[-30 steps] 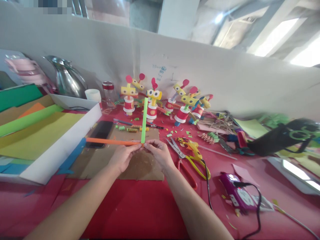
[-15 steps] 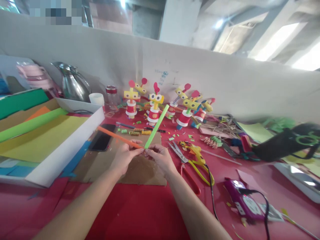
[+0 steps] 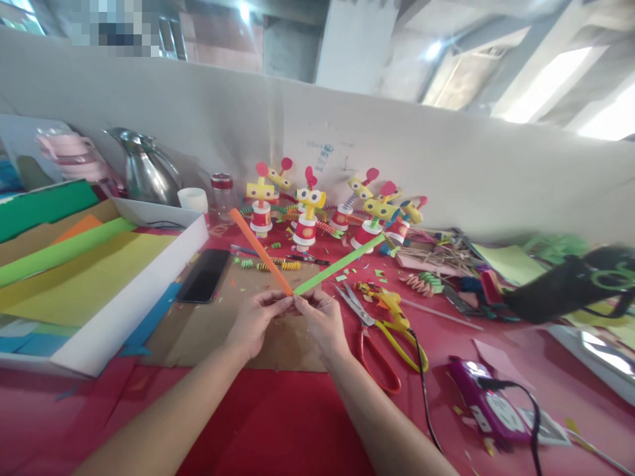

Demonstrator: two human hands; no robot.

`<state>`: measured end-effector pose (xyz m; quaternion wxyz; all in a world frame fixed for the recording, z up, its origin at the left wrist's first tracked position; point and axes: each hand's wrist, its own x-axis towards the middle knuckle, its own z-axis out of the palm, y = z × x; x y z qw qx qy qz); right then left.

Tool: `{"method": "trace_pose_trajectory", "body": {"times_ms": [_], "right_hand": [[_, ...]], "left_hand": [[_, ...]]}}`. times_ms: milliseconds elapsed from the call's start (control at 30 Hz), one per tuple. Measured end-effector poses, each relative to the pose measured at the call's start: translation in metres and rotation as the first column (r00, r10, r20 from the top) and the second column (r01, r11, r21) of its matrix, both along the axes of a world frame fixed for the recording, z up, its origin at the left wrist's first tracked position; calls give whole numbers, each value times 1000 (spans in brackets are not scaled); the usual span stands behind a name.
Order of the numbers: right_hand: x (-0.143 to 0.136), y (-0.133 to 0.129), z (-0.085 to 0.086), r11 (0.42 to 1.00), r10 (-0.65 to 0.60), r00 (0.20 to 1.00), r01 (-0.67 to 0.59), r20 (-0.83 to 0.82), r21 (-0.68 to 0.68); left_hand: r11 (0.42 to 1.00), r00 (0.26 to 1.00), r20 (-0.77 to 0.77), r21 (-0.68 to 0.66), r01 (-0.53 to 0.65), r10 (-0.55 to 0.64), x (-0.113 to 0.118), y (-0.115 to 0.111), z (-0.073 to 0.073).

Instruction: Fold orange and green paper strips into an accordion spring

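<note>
Centring the dial on the pinch, 12 straight ahead; noting left to right.

At 9: a white box point(image 3: 133, 297) holding coloured paper point(image 3: 94, 271). Between 9 and 10: a phone point(image 3: 204, 274) on the cardboard point(image 3: 183, 340). Both lie apart from the hands; low risk.

Left hand point(image 3: 255, 324): thumb and fingers pinched together on the near end of an orange strip point(image 3: 260, 250), whose free end points toward 11, crossing the view of the paper coils point(image 3: 290, 265).

Right hand point(image 3: 322, 324): likewise pinched, on the near end of a green strip point(image 3: 342, 263) pointing toward 2. Both strips meet at dial centre, held above the cardboard in a V. Cannot tell whether they are glued or merely overlapped; the thumbs cover the joint.

Judged risks: if the joint is unglued, easing either pinch could let the strips slip or skew. Uneven pressing could crease them off line. The free ends look long and floppy; a wide swing toward 12 or 1 might brush the paper figures point(image 3: 306, 228).

Between 3 and 4: scissors point(image 3: 366, 318), blades parted, near the right hand; glue gun point(image 3: 394, 311) beside them. Drifting rightward could meet an edge or, if hot, the gun's tip. Snagging the black cord point(image 3: 425, 396) could drag the gun.
</note>
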<state>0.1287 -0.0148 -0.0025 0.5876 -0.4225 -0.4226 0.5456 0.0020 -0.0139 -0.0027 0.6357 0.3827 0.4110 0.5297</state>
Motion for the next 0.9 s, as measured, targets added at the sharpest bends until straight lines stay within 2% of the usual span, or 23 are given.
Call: {"method": "trace_pose_trajectory", "body": {"times_ms": [133,233,400,533,700,900], "right_hand": [[-4,-1,-5,1000,7,998,-9,-66,-24],[-7,-2,-7,1000,4,997,-6,-74,-29],[-6,-3,-5,998,63,992,-61,-113,21],[-2,-1,-6,983,161,987,-159,-21,87],[0,0,-8,979,111,990,-124,85,161],[-2,-1,-4,980,111,990,-124,92,155]], "left_hand": [[993,996,37,-93,-73,76,4,0,-3],[989,994,19,-110,-103,106,2,3,-4],[991,997,2,-116,-70,71,-7,7,-7],[996,999,26,-72,-43,45,-14,10,-6],[996,996,57,-57,68,-65,-16,8,-1],[999,999,34,-34,38,-36,-11,3,3]]}}
